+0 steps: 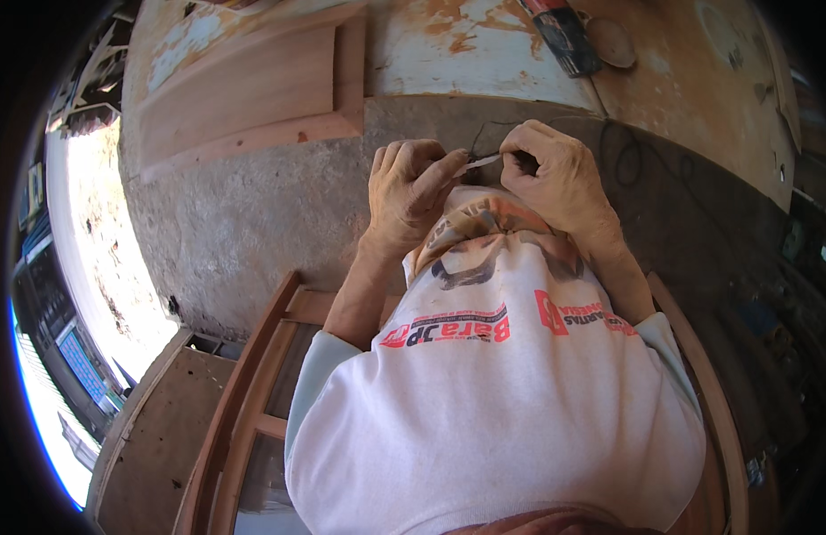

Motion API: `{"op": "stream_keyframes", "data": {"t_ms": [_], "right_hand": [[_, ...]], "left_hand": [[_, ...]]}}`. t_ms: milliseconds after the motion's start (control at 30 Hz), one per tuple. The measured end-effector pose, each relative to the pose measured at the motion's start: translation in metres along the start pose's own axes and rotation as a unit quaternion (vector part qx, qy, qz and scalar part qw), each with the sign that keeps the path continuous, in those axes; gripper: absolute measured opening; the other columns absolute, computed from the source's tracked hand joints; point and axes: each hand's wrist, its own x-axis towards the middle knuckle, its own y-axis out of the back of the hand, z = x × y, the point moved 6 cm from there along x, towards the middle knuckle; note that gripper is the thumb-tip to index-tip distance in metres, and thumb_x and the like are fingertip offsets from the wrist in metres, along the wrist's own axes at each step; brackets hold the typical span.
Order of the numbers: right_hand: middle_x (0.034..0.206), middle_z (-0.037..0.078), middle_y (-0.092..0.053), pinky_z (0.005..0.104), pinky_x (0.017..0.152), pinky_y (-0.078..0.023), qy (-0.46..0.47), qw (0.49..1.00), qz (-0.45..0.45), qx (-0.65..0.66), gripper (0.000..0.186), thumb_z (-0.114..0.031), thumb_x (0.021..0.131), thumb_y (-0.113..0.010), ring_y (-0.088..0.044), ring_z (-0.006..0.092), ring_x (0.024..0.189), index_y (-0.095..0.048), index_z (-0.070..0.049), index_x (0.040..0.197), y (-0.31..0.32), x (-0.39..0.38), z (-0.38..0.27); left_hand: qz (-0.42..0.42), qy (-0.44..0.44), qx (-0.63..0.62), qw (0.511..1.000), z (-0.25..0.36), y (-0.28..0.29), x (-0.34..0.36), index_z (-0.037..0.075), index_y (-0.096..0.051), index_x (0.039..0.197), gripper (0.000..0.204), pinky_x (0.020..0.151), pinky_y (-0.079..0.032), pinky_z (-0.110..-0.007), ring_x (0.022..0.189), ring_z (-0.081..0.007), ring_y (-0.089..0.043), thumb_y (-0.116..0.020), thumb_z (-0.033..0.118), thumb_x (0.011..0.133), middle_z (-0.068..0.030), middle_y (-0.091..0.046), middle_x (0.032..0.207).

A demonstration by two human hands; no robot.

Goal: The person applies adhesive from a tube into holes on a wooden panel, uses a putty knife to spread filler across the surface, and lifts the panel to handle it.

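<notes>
A thin white strip, perhaps paper, spans the short gap between my two hands, just above the front of my white shirt. My left hand pinches one end between thumb and fingers, while the others curl into the palm. At the opposite end, my right hand has its thumb and index finger closed together on the strip, with the rest curled in. What the strip is exactly is too small to tell.
Beyond my hands lies a flat wooden panel on the far left. A red and black power tool rests at the far right beside a round wooden piece. A dark cord loops on the grey floor. Wooden frame pieces flank me.
</notes>
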Motion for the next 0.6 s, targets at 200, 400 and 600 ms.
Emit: {"op": "stream_keyframes", "data": {"t_ms": [200,400,600], "right_hand": [[0.078,0.011,-0.064,0.0353,0.067,-0.05,-0.144,0.962,0.21,-0.094,0.01,-0.011,0.088,-0.065,-0.062,0.0219,0.07,-0.065,-0.001,0.09,0.091,-0.022,0.124],[0.072,0.006,-0.058,0.031,0.065,-0.046,-0.191,0.946,0.244,-0.095,0.02,-0.017,0.098,-0.058,-0.054,0.0124,0.065,-0.063,0.002,0.091,0.116,-0.039,0.149],[0.079,0.005,-0.066,0.0289,0.068,-0.051,-0.198,0.958,0.189,0.085,0.009,-0.009,0.096,-0.066,-0.06,0.0113,0.071,-0.067,0.0,0.097,0.062,-0.036,0.117]], "left_hand": [[0.139,0.067,-0.029,0.988,-0.026,0.037,-0.018,0.013,-0.075,0.105,0.038,0.068,-0.051,-0.031,0.084,-0.0197,-0.062,-0.086,-0.004,0.073,-0.0067,-0.063,0.098],[0.131,0.106,-0.11,0.98,-0.028,0.031,-0.009,0.011,-0.074,0.105,0.037,0.069,-0.053,-0.03,0.088,-0.0194,-0.063,-0.087,-0.002,0.073,-0.0067,-0.063,0.099],[0.115,0.143,-0.179,0.967,-0.029,0.016,-0.009,0.009,-0.073,0.105,0.034,0.074,-0.052,-0.03,0.09,-0.0181,-0.062,-0.087,0.002,0.075,-0.0066,-0.064,0.1]]}}
